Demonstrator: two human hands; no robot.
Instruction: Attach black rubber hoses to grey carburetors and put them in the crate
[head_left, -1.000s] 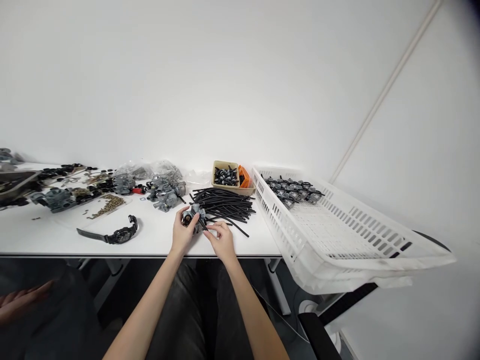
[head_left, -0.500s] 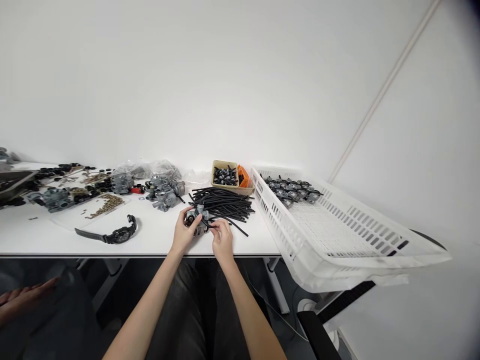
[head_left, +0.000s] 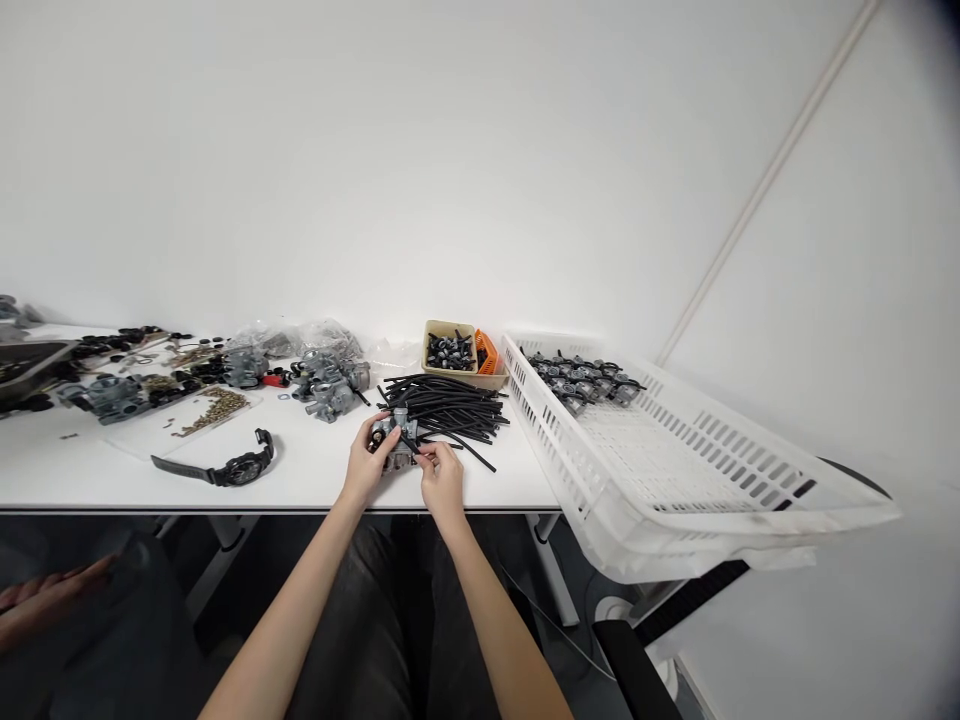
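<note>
1. Grey metal carburettor, probably heavy and stiff, near front edge of white counter.
2. Gripped around solid body by left hand, good holding place.
3. Narrow pinch of right hand on thin black rubber hose, soft and bendy.

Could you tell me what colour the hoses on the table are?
The hoses are black, clearest in the head view.

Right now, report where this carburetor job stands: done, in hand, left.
Done: carburetors with black hoses sit in rows in the white plastic crate. In hand: the left hand holds a carburetor; the right hand pinches a black hose at it. Left: the heap of black hoses and the loose carburetors beside it.
</note>
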